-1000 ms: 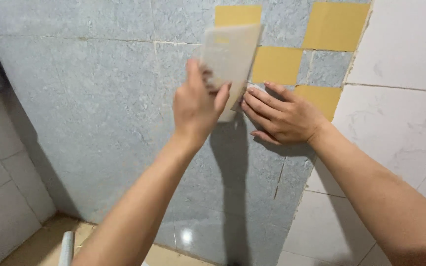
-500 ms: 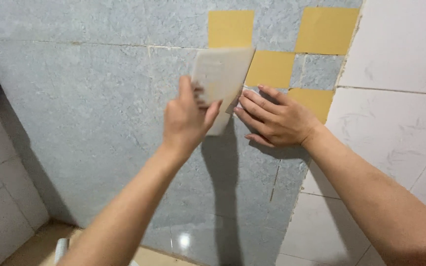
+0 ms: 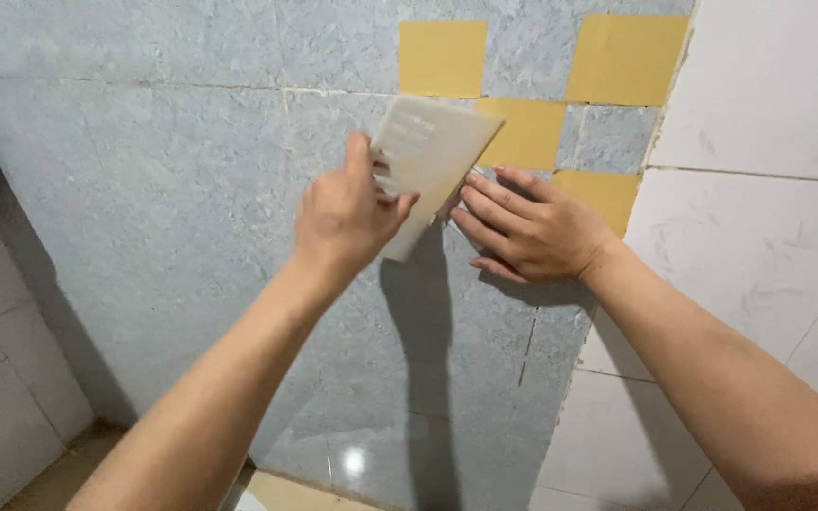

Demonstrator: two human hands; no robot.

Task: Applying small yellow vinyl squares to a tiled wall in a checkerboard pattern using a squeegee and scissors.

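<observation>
Scraper card (image 3: 425,161), pale plastic, flat and roughly rectangular, sits against the blue-grey marbled wall (image 3: 163,218), tilted, upper corner pointing toward the yellow squares. Left hand (image 3: 347,216) grips it along its lower left side, fingers wrapped over the face, thumb up. Right hand (image 3: 527,227) is not holding anything: fingers extended and pressed flat on the wall just right of the card, fingertips (image 3: 471,203) touching or nearly touching the card's edge.

Change over the last second: the card has dropped slightly down the wall and rotated, so its long edge now runs more diagonally. Left hand came down with it; right hand has stayed planted in about the same spot. Reads as a stroke in progress across the covering, with the right hand pinning the surface.

Surroundings: four yellow squares (image 3: 442,57) in a checker pattern above and right of the hands, one partly hidden behind the card. White tiled wall (image 3: 769,189) meets the blue-grey surface at the corner on the right. Hard shadow of card and arm falls straight down the wall. Strip of yellowish floor (image 3: 295,492) visible at bottom.
</observation>
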